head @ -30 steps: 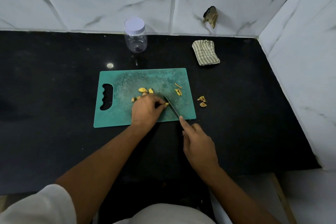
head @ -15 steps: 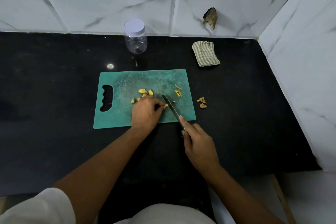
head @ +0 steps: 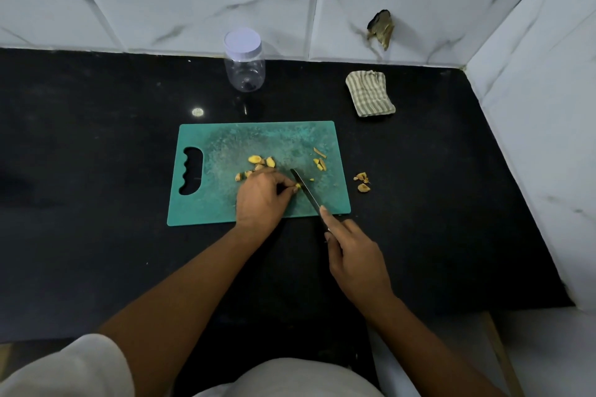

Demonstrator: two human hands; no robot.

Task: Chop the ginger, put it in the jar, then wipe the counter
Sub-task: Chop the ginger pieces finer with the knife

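I see left hand [head: 261,200] curled, pinching ginger piece [head: 298,186] on board [head: 206,206] | right hand [head: 354,255] wrapped round knife [head: 304,188], forefinger along blade, blade just right of that piece | jar [head: 245,64] beyond left hand

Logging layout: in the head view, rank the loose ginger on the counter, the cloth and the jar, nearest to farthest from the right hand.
From the right hand:
1. Loose ginger, just right of the board.
2. Cloth, far right, by the wall.
3. Jar, far centre, by the wall.
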